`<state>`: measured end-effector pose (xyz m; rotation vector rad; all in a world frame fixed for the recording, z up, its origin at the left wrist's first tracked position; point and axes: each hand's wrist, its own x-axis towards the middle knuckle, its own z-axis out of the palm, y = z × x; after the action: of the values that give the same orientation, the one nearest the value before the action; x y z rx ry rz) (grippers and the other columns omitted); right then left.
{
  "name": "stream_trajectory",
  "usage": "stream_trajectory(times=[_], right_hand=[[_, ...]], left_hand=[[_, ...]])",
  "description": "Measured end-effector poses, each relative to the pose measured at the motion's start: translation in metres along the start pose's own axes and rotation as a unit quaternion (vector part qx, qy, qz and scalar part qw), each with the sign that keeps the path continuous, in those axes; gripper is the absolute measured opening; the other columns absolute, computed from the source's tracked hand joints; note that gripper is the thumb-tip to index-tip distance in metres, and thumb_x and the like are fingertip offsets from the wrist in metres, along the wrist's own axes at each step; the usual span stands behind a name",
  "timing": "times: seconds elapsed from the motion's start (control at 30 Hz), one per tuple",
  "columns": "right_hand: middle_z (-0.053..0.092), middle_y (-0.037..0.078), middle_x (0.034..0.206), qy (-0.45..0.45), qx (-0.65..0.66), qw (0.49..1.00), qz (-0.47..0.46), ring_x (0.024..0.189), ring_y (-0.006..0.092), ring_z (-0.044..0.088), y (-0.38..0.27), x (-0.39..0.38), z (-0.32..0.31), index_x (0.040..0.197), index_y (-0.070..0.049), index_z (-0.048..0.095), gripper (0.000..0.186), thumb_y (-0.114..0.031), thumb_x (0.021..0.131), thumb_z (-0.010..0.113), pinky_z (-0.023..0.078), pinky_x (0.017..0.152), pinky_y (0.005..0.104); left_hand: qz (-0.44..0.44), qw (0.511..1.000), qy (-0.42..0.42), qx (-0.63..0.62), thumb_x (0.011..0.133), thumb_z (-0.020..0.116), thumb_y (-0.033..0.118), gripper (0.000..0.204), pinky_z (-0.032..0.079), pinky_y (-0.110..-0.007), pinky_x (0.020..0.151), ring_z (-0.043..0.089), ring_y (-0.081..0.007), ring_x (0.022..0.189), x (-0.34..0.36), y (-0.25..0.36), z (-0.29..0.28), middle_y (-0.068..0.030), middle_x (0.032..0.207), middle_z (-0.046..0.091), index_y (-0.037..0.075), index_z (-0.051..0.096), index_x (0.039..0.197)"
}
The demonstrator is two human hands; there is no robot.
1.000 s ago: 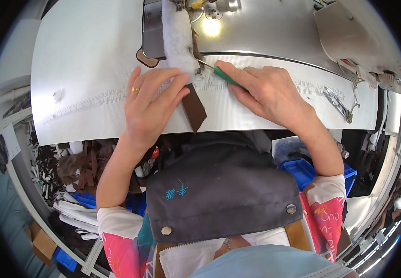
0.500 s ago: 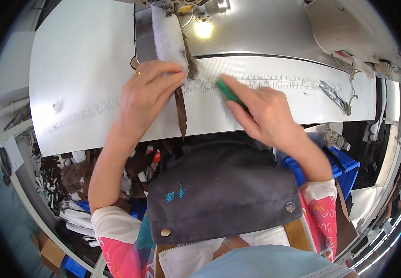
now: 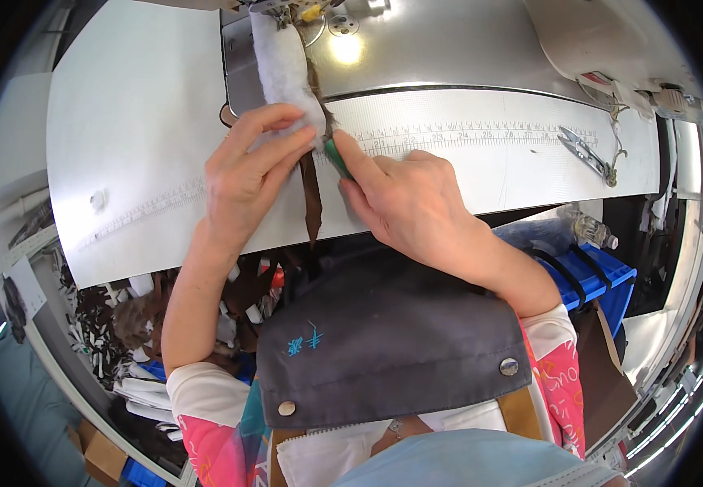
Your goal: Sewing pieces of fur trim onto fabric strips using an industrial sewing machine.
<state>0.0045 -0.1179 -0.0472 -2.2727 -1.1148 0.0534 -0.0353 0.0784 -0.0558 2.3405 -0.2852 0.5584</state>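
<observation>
A strip of white fluffy material [image 3: 280, 69] with a dark furry edge [image 3: 316, 85] runs from under the sewing machine's foot [image 3: 285, 11] toward me. My left hand [image 3: 246, 166] pinches its near end between thumb and fingers. From beneath those fingertips a narrow brown ribbon [image 3: 311, 199] hangs past the table's front edge. In my right hand [image 3: 416, 199] is a slim green-handled tool [image 3: 337, 158], its upper end touching the furry edge beside my left fingertips. Its working tip is hidden, so I cannot tell its exact kind.
Printed ruler scales [image 3: 449, 134] cross the white table [image 3: 140, 89]. Thread snips [image 3: 582, 154] lie at the right. Metal machine plate [image 3: 432, 49] stretches behind. Below the table are a blue crate [image 3: 586, 280] on the right and a heap of scraps [image 3: 136, 321] on the left.
My right hand has moved left with the green-handled tool, bringing it from above the ruler to the furry edge. My left hand keeps its pinch on the strip.
</observation>
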Motion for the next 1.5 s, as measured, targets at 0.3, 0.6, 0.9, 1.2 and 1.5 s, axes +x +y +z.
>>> stream_trajectory(times=[0.3,0.6,0.9,1.2,1.5], right_hand=[[0.054,0.005,0.059,-0.131,0.024,0.986,-0.103,0.052,0.0215,0.052,0.034,-0.01,-0.044,0.121,-0.009,0.058,0.043,-0.012,0.078,0.064,0.042,0.052,0.0333],[0.057,0.005,0.059,-0.078,-0.051,0.983,-0.159,0.052,0.0247,0.055,0.062,0.032,-0.051,0.113,-0.012,0.063,0.033,-0.016,0.08,0.064,0.041,0.051,0.0357],[0.059,0.003,0.063,-0.126,-0.017,0.976,-0.179,0.05,0.021,0.047,0.08,0.063,-0.048,0.119,-0.015,0.062,0.037,-0.016,0.082,0.063,0.036,0.055,0.0316],[0.066,0.007,0.076,-0.096,-0.025,0.985,-0.142,0.05,0.0251,0.043,0.089,0.085,-0.046,0.119,-0.019,0.063,0.038,-0.017,0.082,0.064,0.038,0.058,0.0336],[0.065,0.006,0.07,-0.092,0.005,0.985,-0.146,0.048,0.0224,0.035,0.091,0.072,-0.047,0.118,-0.015,0.063,0.038,-0.015,0.081,0.064,0.033,0.054,0.0298]], left_hand=[[0.009,0.997,-0.041,0.07,0.075,0.068,0.0,0.016,0.049,-0.031,0.074,0.061,-0.0229,0.087,-0.003,0.004,-0.007,-0.005,0.098,0.066,0.003,0.068,0.09],[0.021,0.995,-0.035,0.087,0.074,0.067,0.004,0.017,0.046,-0.042,0.084,0.059,-0.0217,0.092,-0.003,0.002,-0.008,-0.0017,0.098,0.064,0.005,0.067,0.091],[0.01,0.999,-0.034,0.032,0.073,0.066,0.001,0.02,0.049,-0.036,0.077,0.059,-0.0245,0.086,0.009,-0.019,-0.009,-0.0032,0.098,0.063,0.006,0.067,0.093],[0.067,0.996,-0.02,0.048,0.074,0.065,0.0,0.023,0.05,-0.032,0.071,0.059,-0.0244,0.083,0.037,-0.045,-0.01,-0.004,0.098,0.063,0.006,0.068,0.096],[0.057,0.996,-0.008,0.064,0.077,0.067,0.004,0.02,0.05,-0.03,0.071,0.057,-0.023,0.081,0.04,-0.049,-0.008,-0.0029,0.095,0.062,0.008,0.069,0.096]])
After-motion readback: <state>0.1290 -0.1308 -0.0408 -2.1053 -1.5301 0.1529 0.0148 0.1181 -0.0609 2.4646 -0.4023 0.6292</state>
